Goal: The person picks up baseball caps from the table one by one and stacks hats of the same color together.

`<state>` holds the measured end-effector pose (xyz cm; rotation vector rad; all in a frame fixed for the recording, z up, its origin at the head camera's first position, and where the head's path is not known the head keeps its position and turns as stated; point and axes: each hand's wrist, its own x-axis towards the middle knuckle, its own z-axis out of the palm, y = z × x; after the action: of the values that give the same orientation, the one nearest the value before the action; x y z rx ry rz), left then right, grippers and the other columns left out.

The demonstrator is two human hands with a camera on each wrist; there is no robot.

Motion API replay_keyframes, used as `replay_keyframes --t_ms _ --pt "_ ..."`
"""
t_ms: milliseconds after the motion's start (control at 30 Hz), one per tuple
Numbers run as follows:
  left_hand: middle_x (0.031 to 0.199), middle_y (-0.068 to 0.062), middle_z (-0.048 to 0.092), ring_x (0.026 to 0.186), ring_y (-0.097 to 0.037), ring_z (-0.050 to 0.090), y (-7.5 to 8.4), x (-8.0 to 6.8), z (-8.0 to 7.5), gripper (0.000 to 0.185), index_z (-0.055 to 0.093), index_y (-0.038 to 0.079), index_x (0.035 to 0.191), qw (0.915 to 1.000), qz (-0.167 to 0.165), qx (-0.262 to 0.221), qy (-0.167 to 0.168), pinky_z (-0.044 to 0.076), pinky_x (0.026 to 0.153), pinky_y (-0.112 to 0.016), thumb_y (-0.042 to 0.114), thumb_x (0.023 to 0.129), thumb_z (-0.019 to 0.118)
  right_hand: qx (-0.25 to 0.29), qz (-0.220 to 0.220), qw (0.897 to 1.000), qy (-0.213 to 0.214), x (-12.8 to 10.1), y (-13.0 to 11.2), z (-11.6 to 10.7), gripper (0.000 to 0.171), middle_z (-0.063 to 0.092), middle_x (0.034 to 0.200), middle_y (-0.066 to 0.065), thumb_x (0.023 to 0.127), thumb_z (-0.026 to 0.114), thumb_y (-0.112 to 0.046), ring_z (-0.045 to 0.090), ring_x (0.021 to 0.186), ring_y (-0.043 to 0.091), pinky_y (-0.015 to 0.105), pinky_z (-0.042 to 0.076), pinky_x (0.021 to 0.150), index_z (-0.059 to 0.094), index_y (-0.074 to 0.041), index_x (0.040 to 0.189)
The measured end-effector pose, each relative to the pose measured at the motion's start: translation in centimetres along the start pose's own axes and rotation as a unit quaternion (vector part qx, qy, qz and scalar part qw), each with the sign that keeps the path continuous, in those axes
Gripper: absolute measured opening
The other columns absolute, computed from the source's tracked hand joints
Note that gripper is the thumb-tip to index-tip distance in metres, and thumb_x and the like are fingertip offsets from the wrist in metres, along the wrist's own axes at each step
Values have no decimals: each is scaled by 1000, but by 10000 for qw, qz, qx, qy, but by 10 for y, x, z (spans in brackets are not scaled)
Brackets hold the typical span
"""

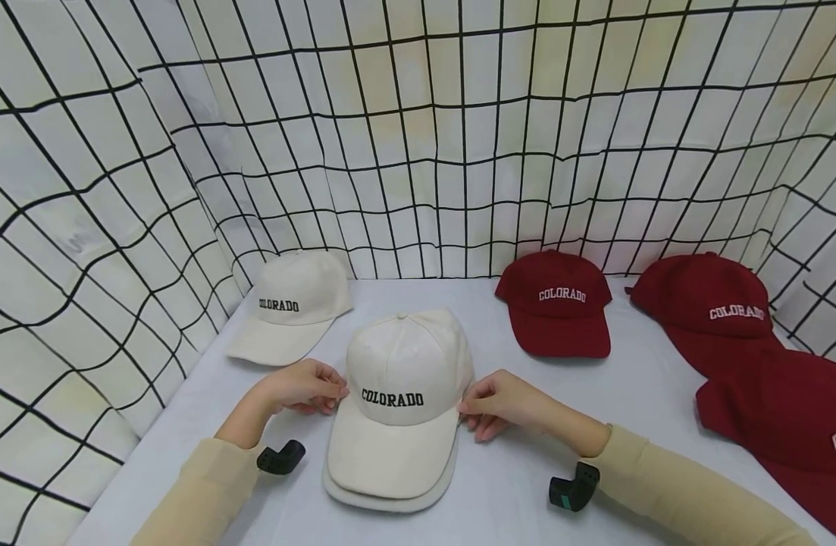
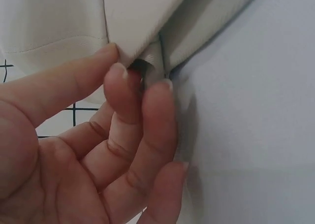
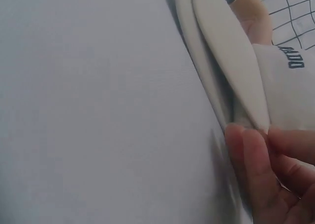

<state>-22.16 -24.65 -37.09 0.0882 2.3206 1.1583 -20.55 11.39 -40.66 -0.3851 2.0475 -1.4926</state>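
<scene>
A cream baseball cap [image 1: 393,451] with black COLORADO lettering sits in the middle, its brim facing me. It is stacked on another pale cap [image 1: 389,503], of which mostly the brim edge shows. My left hand [image 1: 303,387] pinches the upper cap's left side where brim meets crown; the left wrist view shows thumb and fingertips at that brim corner [image 2: 138,27]. On the opposite side, my right hand [image 1: 502,402] pinches the matching corner between thumb and fingers, with the layered brims [image 3: 229,56] beside it in the right wrist view. The inside of both caps is hidden.
Another cream cap [image 1: 298,296] lies at the back left. A dark red cap [image 1: 557,303] stands at the back right, with two more red caps [image 1: 704,296] farther right. White cloth walls with a black grid [image 1: 458,136] enclose the white table [image 1: 506,493].
</scene>
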Motion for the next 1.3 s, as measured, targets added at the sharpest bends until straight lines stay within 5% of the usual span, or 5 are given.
replay_keyframes --t_ms 300,667,867,1100,1300 --pt "80 -2 66 77 -16 64 -5 -16 -14 19 70 0 106 9989 116 266 375 51 70 -33 15 95 65 -134 -451 9982 -365 -11 -27 7 16 69 78 7 95 73 -12 67 61 15 27 58 59 75 4 97" --pt "99 -7 68 91 -16 66 -6 -32 -60 40 62 -6 127 9934 358 164 1077 52 82 -35 27 103 62 280 -893 9893 -1123 8 -56 59 15 69 79 4 97 70 -6 67 63 13 25 58 60 74 7 101" --pt "113 -12 67 97 -12 64 -18 -29 -80 44 55 -7 135 9867 548 46 1532 52 85 -33 27 107 56 418 -947 9854 -1354 19 -75 89 15 69 79 4 97 69 -6 68 63 13 27 59 61 72 8 103" --pt "126 -18 63 95 -3 62 -33 -32 -98 49 51 -7 141 9747 379 -84 2202 52 86 -31 30 109 50 575 -1244 9791 -1504 37 -94 125 22 71 90 8 99 62 -5 70 71 16 32 61 67 70 3 118" --pt "130 -20 59 93 0 59 -39 -30 -109 52 49 -6 144 9592 229 -274 2805 51 87 -30 33 110 48 1169 -1071 9791 -1276 56 -100 149 27 71 103 19 99 59 -1 71 77 18 35 61 74 68 0 124"
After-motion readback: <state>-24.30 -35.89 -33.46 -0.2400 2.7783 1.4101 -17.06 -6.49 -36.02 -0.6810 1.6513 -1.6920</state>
